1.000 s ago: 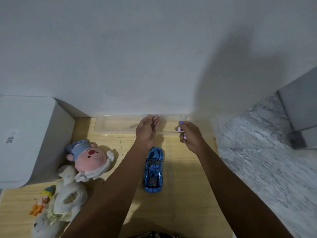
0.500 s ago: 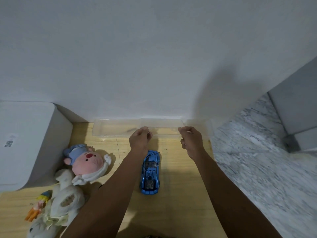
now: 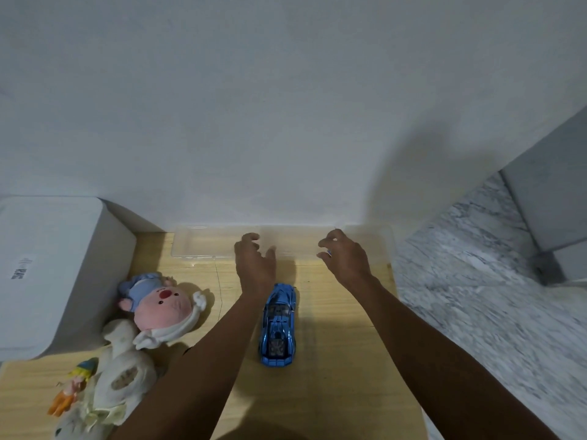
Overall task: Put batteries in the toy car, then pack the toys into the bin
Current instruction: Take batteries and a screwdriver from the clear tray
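Observation:
A shiny blue toy car (image 3: 279, 325) lies on the wooden table (image 3: 343, 360), nose toward the wall, between my forearms. My left hand (image 3: 254, 265) hovers past the car's nose at the near edge of a clear plastic tray (image 3: 197, 246), fingers curled and apart, holding nothing. My right hand (image 3: 344, 257) hangs over the tray's right part with fingers curled; a small bluish-white battery (image 3: 329, 253) peeks out between thumb and fingers. A pink plush with a blue cap (image 3: 158, 300), a white plush (image 3: 120, 376) and a small yellow-haired doll (image 3: 73, 385) lie at the left.
A large white box (image 3: 54, 274) stands at the left against the grey wall. The table ends at the right, with marble floor (image 3: 492, 312) below it. The clear tray lies along the wall at the table's back.
Both hands have drawn apart and their fingers have spread over the clear tray. The purple-white battery, plain in my right hand a second ago, is now mostly hidden. The car has not moved.

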